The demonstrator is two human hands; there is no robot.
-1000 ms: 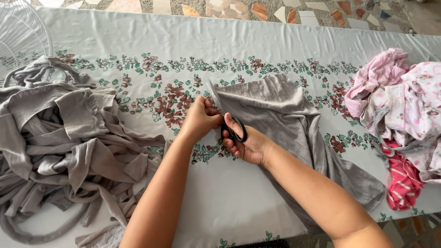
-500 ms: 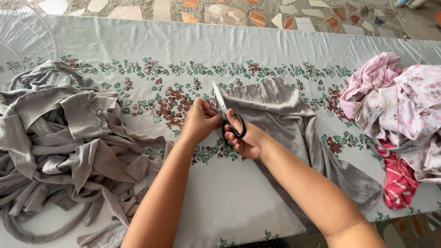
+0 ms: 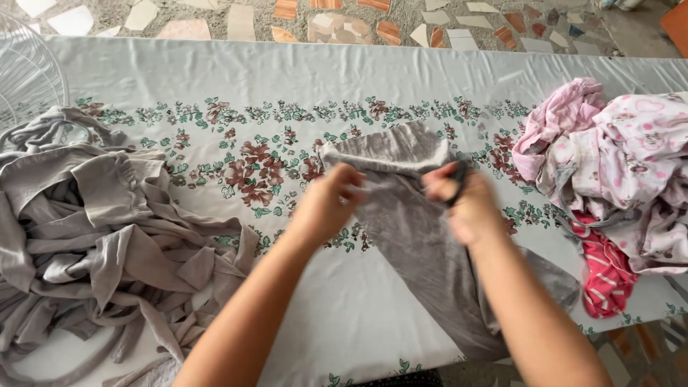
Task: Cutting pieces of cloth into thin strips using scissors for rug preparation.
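**Head view: both hands on a grey cloth piece over a flowered table cover**

Head view, looking down on two bare forearms reaching forward. Left hand (image 3: 331, 202) curled, fingers pinching the near-left edge of a flat grey cloth piece (image 3: 412, 215). Right hand (image 3: 462, 204) blurred, closed around dark scissors (image 3: 457, 175), only a dark bit of handle showing at the top of the fist; blades not to be made out, so open or closed cannot be told. Grey cloth piece lying between and under both hands, its top end just beyond the fingertips, its long lower part running down to the right beneath the right forearm and out to the near table edge.

Under everything, a pale table cover (image 3: 287, 79) with a band of red-brown flowers and green leaves, the band passing just left of the left hand. Well to the left of the left hand, a large heap of grey cloth strips (image 3: 93, 236), tangled and folded over one another. Beyond that heap, at the far left edge, a white wire fan guard (image 3: 25, 72). To the right of the right hand, a pile of pink and white printed clothes (image 3: 616, 158), a red striped piece (image 3: 605, 276) at its near side. Beyond the table, a floor of broken tile pieces (image 3: 344, 18)
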